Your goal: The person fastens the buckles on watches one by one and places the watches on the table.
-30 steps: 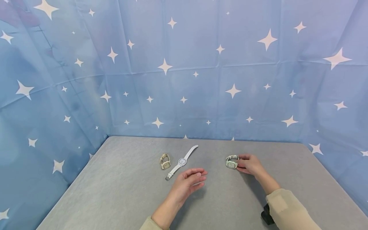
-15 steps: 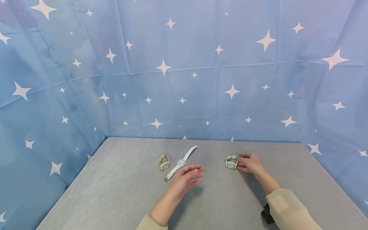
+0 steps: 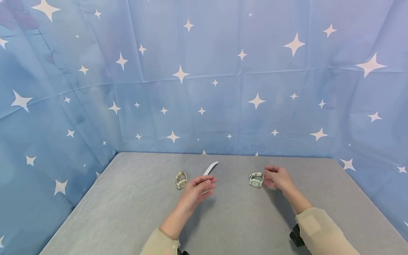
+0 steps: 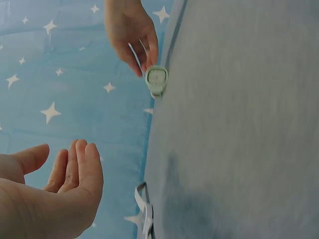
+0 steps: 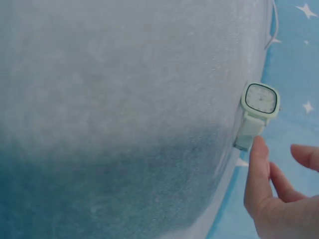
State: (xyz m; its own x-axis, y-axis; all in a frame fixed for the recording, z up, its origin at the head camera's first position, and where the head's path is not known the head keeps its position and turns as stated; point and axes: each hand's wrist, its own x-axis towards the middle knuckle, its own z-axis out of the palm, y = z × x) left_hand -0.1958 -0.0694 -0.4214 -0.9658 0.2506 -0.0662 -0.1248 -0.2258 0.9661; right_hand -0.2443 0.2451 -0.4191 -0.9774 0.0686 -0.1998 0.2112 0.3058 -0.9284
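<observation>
The right hand (image 3: 278,178) has its thumb and forefinger parted and pinches nothing; its fingertips lie at the right edge of a pale green wristwatch with a rounded-square dial and a looped plastic-looking strap (image 3: 255,183), though whether they touch it I cannot tell. The left hand (image 3: 192,193), thumb wide of loosely curved fingers, holds nothing and hovers left of the green watch. Over the last second that hand has drifted farther left of the green watch, so it now covers the dial of a white wristwatch laid out straight (image 3: 210,168); the white watch thus becomes what it is nearest to, while the green one stands where it was. Farther left of the green watch, beyond the white one, stands a cream, looped wristwatch with a squarish dial (image 3: 181,185). Beneath the green watch spreads a grey, cloth-like tabletop (image 3: 248,223), and behind it hangs a creased blue fabric backdrop with white four-pointed stars (image 3: 223,106).
</observation>
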